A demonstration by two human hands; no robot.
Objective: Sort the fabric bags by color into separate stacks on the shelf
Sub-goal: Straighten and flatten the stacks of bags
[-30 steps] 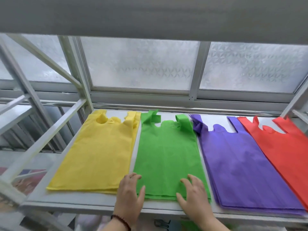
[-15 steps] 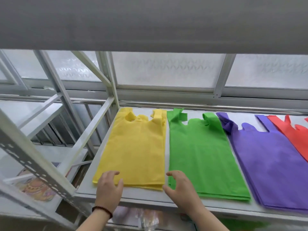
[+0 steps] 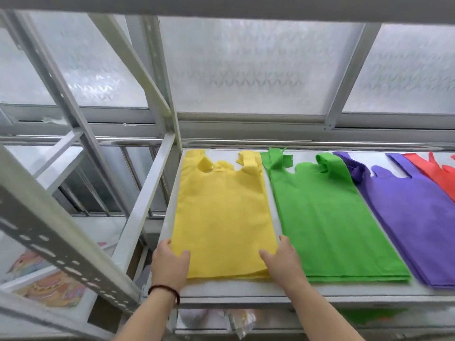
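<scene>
Fabric bags already sat in four colour stacks on the shelf [image 3: 246, 290]; my left hand [image 3: 170, 263] and right hand [image 3: 283, 260] gripped the yellow stack's [image 3: 221, 212] near corners, likely just squaring.

Matt cloth on painted metal, all under frosted glass.
The yellow bags [image 3: 222, 217] look like soft non-woven fabric, matt with a fine grain, and the green bags [image 3: 327, 222], purple bags [image 3: 416, 217] and red bags [image 3: 440, 173] show the same dull cloth finish. The shelf [image 3: 246, 292] is smooth pale-grey painted metal with a slight sheen; the perforated upright [image 3: 59, 244] is metal too. The window panes [image 3: 246, 67] are patterned frosted glass. A dark beaded bracelet [image 3: 163, 290] gleams a little.
</scene>
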